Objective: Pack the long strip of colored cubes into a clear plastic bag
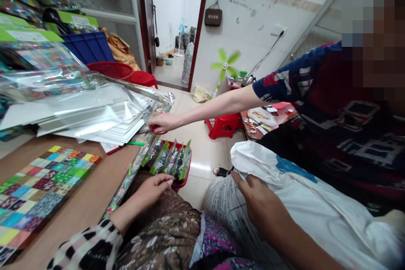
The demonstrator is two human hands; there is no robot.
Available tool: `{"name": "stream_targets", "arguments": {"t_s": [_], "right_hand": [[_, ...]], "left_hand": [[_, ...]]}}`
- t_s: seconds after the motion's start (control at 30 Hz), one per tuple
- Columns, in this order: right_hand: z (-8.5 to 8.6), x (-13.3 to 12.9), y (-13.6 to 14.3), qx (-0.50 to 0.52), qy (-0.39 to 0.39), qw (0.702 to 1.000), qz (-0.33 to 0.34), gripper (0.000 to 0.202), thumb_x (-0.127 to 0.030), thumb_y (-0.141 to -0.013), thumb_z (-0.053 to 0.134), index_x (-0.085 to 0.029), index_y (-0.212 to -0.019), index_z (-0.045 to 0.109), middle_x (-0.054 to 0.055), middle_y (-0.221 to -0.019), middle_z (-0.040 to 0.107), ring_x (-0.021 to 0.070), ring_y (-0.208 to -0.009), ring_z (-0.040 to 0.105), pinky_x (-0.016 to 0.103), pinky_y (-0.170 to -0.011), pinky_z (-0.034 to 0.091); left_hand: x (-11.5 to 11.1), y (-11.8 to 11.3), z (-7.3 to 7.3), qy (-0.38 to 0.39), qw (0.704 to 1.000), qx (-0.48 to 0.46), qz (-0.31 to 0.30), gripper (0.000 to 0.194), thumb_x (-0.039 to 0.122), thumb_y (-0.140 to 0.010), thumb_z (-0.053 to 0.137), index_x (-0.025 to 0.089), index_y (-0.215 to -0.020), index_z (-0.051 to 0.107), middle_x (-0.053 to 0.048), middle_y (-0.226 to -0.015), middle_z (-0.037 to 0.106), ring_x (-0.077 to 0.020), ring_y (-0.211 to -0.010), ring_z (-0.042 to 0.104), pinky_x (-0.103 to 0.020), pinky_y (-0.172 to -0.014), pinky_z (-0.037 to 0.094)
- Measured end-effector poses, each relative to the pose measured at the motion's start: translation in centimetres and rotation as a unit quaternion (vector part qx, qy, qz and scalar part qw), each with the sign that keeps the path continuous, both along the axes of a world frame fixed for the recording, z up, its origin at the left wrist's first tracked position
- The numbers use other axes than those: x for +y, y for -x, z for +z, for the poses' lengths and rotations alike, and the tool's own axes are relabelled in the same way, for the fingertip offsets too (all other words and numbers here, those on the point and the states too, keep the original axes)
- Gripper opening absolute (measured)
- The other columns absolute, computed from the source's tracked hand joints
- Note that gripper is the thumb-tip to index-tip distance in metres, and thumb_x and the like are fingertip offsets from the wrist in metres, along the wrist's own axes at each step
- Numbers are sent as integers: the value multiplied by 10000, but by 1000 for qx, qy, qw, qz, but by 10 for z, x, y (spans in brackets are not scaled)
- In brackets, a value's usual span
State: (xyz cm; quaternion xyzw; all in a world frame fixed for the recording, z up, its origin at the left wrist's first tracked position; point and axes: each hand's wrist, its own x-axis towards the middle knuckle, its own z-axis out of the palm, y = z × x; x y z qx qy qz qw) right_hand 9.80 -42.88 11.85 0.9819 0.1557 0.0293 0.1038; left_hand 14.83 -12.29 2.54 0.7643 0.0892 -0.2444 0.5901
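Note:
My left hand [159,186] lies over my thigh, fingers loosely stretched, close to the near rim of a red basket [186,180]. Nothing shows in its grasp. Several clear packets with green headers [182,162] stand upright in that basket. On the other side, my right hand [253,196] has its fingers bent over the edge of a white sack [291,190] beside my knee. Part of the sack's printed side lies below the hand. A co-worker's hand [163,122] reaches across to the table edge, closed around a small red object.
A table [91,190] at left bears a sheet of colourful squares [47,185] and a stack of white cards [91,112]. Behind are a blue crate [90,46] and a red round basket [110,71]. A red stool [224,124] and green fan [224,66] stand ahead.

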Motion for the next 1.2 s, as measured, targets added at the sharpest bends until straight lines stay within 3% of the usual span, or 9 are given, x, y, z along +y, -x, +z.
{"name": "stream_targets", "arguments": {"t_s": [0.33,0.5,0.67,0.8,0.97,1.2], "right_hand": [[10,-4,-7,61,-92,993,-36,562,12,-795,384,-210,-1277,569,117,-1135,667,266,-1004,644,360,-811,501],[8,1,-3,65,-56,996,-3,615,-2,-791,459,-166,-1383,469,190,-1249,587,295,-1104,590,397,-901,470],[12,7,-2,130,-1,991,-36,601,12,-778,455,-170,-1349,508,134,-1017,690,276,-895,667,346,-741,492],[18,16,1,109,31,992,-51,576,2,-796,440,-180,-1335,523,113,-995,688,258,-880,664,311,-687,468],[21,26,3,128,59,987,-83,650,27,-762,416,-209,-1362,499,128,-1025,647,254,-875,656,301,-672,451],[21,31,3,123,77,987,-73,679,64,-731,405,-185,-1353,510,142,-1033,627,269,-903,630,337,-726,464]], "left_hand": [[4,8,-11,12,1000,-7,-21,619,594,-592,600,128,-996,641,-57,-892,660,-192,-775,564,-314,-732,454],[15,19,-12,-4,999,-3,-36,629,587,-610,585,115,-1023,639,-74,-922,667,-196,-784,557,-328,-757,459],[33,26,-18,-47,998,-1,-43,675,603,-626,559,103,-1075,628,-84,-925,680,-204,-783,574,-344,-775,480],[41,25,-23,-84,994,-36,-65,663,588,-687,490,93,-1104,630,-118,-1011,699,-256,-925,621,-345,-805,501],[39,29,-27,-228,951,-98,-183,502,398,-849,362,137,-1196,615,-92,-1200,670,-219,-1110,608,-308,-986,436],[36,43,-32,-317,902,-139,-259,446,245,-817,435,93,-1185,637,-189,-1140,642,-347,-1075,599,-482,-972,424]]}}
